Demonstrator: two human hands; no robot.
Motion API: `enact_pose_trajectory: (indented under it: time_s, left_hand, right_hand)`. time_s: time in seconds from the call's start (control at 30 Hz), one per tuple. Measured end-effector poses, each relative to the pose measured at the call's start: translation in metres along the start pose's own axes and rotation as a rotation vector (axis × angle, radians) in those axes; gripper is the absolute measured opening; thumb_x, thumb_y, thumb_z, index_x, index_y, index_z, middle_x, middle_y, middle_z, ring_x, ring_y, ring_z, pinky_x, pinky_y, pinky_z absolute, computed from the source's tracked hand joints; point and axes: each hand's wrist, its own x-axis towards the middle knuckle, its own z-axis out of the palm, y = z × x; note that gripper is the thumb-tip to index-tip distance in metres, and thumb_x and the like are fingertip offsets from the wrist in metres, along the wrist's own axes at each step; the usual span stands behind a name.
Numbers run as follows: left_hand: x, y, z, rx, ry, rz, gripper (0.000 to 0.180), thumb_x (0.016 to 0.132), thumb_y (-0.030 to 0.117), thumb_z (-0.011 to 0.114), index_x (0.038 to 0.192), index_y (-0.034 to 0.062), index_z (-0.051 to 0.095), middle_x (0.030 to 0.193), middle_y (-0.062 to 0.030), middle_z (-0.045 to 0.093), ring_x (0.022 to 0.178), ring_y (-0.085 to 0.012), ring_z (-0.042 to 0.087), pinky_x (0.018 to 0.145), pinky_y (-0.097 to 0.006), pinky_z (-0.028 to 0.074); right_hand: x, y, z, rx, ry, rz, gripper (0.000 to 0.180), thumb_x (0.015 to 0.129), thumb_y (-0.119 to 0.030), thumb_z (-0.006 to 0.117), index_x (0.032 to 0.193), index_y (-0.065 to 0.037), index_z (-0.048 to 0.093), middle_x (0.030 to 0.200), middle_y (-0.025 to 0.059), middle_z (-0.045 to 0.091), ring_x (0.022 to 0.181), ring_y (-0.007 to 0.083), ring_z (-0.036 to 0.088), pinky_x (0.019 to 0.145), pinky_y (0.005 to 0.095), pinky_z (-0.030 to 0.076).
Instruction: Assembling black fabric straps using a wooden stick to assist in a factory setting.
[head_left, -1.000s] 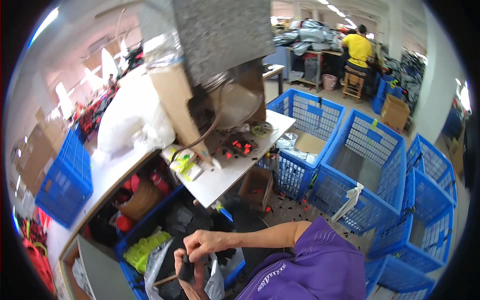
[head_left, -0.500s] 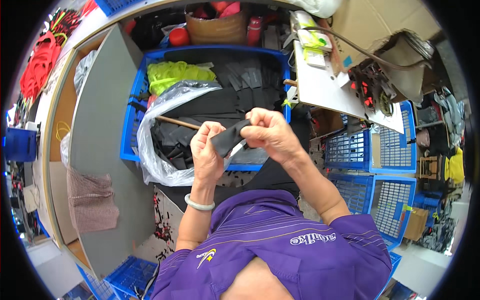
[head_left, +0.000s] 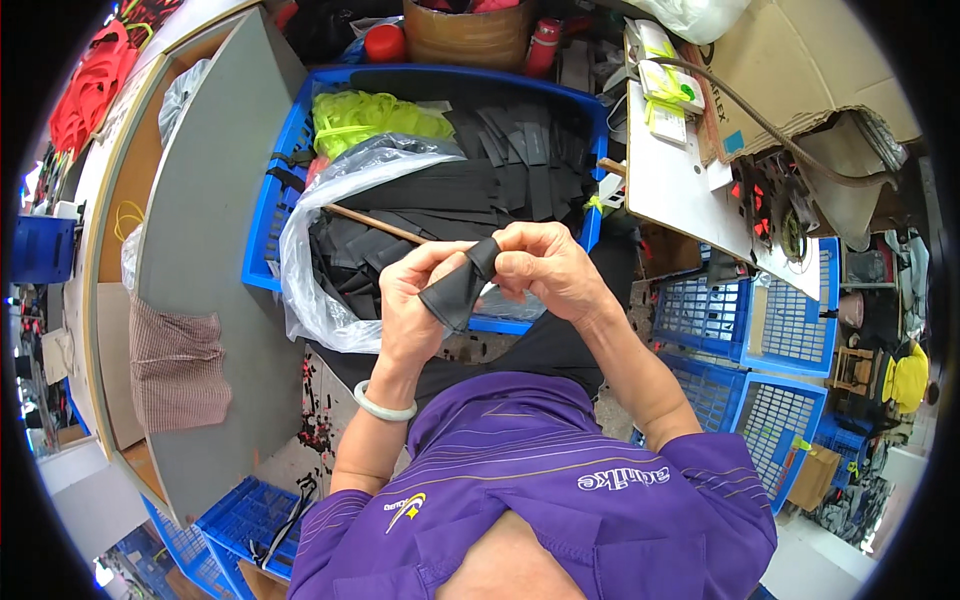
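A black fabric strip [head_left: 456, 292], folded over on itself, is held up in front of my chest between both hands. My left hand [head_left: 412, 300] grips its lower left part, the wrist wearing a pale bangle. The upper right end is pinched between thumb and fingers of my right hand [head_left: 548, 268]. Beyond them stands a blue crate [head_left: 268, 232] full of black fabric strips [head_left: 440, 190], some lying inside a clear plastic bag [head_left: 300, 285]. A thin wooden stick [head_left: 375, 223] rests across the strips, and its near end is hidden behind my hands.
Neon yellow straps [head_left: 370, 122] lie in the crate's far left. A grey panel [head_left: 225, 270] with a checked cloth [head_left: 180, 370] stands at left. To the right are a white board [head_left: 690, 190] carrying small boxes and stacked blue baskets [head_left: 790, 300]. Black and red scraps litter the floor.
The strip has gone from being stretched between my hands to folded over, its lower corner hanging down. The whole view has shifted slightly.
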Motion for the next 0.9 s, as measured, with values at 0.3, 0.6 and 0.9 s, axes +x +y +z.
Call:
enact_pose_trajectory:
  time_s: [0.3,0.6,0.9]
  left_hand:
    - [0.007,0.009,0.0,-0.267,-0.178,-0.33,0.027,0.093,0.018,0.052,0.11,-0.0027,0.052,0.085,-0.0104,0.063,0.073,-0.0149,0.063,0.066,-0.026,0.053]
    - [0.027,-0.006,-0.004,-0.603,0.177,-0.26,0.025,0.088,-0.003,0.051,0.113,-0.001,0.046,0.105,-0.0187,0.056,0.102,-0.0308,0.057,0.093,-0.043,0.048]
    - [0.029,-0.025,-0.001,-0.888,0.449,-0.202,0.023,0.083,-0.011,0.048,0.101,0.0022,0.041,0.108,-0.023,0.055,0.104,-0.035,0.055,0.098,-0.047,0.042]
  right_hand:
    - [0.007,-0.021,-0.016,-0.227,-0.131,0.133,0.016,0.084,-0.019,0.066,0.077,-0.007,0.057,0.059,-0.0026,0.054,0.048,0.0006,0.044,0.042,0.0151,0.03]
    - [-0.008,-0.013,0.006,-0.752,0.519,-0.562,0.016,0.081,-0.002,0.064,0.097,-0.001,0.063,0.067,-0.0002,0.058,0.055,0.0022,0.047,0.047,0.0183,0.035]
    - [-0.016,0.051,0.02,-0.879,0.472,-0.516,0.044,0.078,-0.004,0.067,0.12,-0.004,0.056,0.066,0.0094,0.058,0.05,0.0161,0.053,0.048,0.0288,0.043]
